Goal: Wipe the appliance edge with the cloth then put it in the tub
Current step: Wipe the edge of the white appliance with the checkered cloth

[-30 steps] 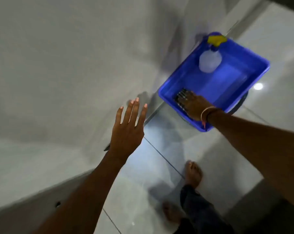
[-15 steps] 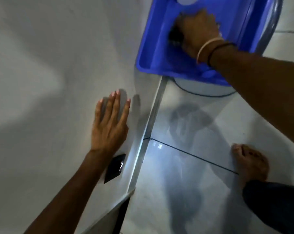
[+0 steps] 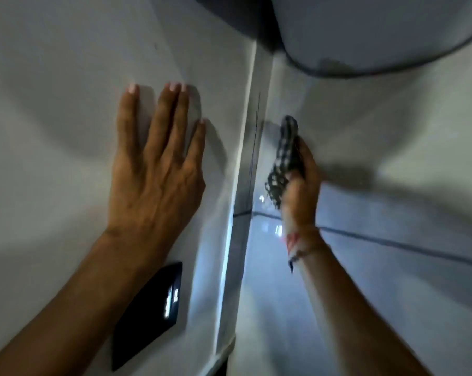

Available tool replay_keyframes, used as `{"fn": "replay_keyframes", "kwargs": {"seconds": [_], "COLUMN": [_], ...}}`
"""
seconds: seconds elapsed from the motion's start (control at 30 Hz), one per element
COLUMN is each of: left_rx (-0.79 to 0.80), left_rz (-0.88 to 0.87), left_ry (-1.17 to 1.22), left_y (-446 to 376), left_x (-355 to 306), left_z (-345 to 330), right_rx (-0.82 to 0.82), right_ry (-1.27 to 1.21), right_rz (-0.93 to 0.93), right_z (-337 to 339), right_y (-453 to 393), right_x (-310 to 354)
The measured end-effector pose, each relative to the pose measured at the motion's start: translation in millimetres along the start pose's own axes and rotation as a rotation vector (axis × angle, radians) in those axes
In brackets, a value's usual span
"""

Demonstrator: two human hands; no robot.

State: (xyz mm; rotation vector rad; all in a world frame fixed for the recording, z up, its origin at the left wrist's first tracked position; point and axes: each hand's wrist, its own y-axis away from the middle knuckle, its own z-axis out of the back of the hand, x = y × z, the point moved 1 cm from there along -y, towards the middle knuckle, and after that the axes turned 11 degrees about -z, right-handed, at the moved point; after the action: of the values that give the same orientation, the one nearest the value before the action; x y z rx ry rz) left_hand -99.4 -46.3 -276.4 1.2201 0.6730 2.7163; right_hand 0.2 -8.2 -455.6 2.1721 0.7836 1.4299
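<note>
My left hand lies flat, fingers spread, on the white front panel of the appliance. The appliance's vertical edge runs down the middle of the view. Just right of that edge, my right hand grips a bunched dark checked cloth; the cloth sticks out above and to the left of the fingers, close to the edge but apart from it. The blue tub is out of view.
A black display panel with lit marks sits on the appliance below my left wrist. A grey round stand or bowl rim fills the top right. Tiled floor with dark grout lines lies to the right.
My right hand has left the blue tub with the cloth and come down beside the appliance edge. The view has tilted, so the tub is gone from sight. My left hand stays pressed on the panel.
</note>
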Motion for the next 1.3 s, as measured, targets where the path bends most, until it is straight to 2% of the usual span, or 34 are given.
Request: {"fn": "replay_keyframes", "kwargs": {"seconds": [0.07, 0.13, 0.2, 0.27, 0.37, 0.4, 0.57, 0.63, 0.7, 0.77, 0.9, 0.97, 1.03, 1.1, 1.2, 1.23, 1.3], "left_rx": [0.072, 0.088, 0.081, 0.062, 0.072, 0.083, 0.067, 0.082, 0.069, 0.054, -0.018, -0.049, -0.064, -0.066, -0.060, -0.047, -0.047], "left_rz": [-0.063, -0.060, -0.061, -0.053, -0.076, -0.082, -0.097, -0.098, -0.100, -0.098, -0.060, -0.044, -0.029, -0.025, -0.018, -0.030, -0.040], "left_ry": [-0.040, -0.068, -0.072, -0.051, -0.065, -0.068, -0.044, -0.037, -0.016, 0.015, 0.084, 0.120, 0.121, 0.143, 0.135, 0.131, 0.142], "left_y": [-3, -2, 1, -2, -2, -1, -3, -3, -2, 0, -2, -4, -5, -5, -4, -4, -2], "left_x": [-11, -15, -16, -16, -16, -16, -17, -16, -16, -16, -13, -13, -12, -12, -12, -13, -14], "left_z": [-3, -10, -11, -8, -9, -9, -12, -12, -13, -14, -11, -10, -10, -10, -9, -10, -13], "right_rx": [0.031, 0.101, 0.097, 0.079, 0.189, 0.232, 0.227, 0.336, 0.430, 0.414, 0.369, 0.277, 0.254, 0.321, 0.406, 0.411, 0.424], "right_ry": [0.152, 0.530, 0.837, 0.926, 0.903, 0.864, 0.705, 0.636, 0.580, 0.554, 0.558, 0.493, 0.462, 0.492, 0.551, 0.590, 0.658], "right_rz": [-0.070, 0.007, 0.087, 0.061, -0.015, -0.023, -0.089, -0.099, -0.195, -0.255, -0.090, -0.144, -0.157, -0.120, -0.242, -0.227, -0.136], "right_z": [-4, -14, -12, -4, 9, 7, -33, -22, 1, 10, -38, -59, -67, -54, -13, -4, -8], "right_y": [-4, 3, 31, 64, 88, 79, -3, 29, 77, 84, -36, -107, -135, -103, 2, 19, -5], "right_x": [-33, -51, -70, -88, -101, -97, -59, -71, -88, -87, -26, 19, 36, 10, -49, -52, -38]}}
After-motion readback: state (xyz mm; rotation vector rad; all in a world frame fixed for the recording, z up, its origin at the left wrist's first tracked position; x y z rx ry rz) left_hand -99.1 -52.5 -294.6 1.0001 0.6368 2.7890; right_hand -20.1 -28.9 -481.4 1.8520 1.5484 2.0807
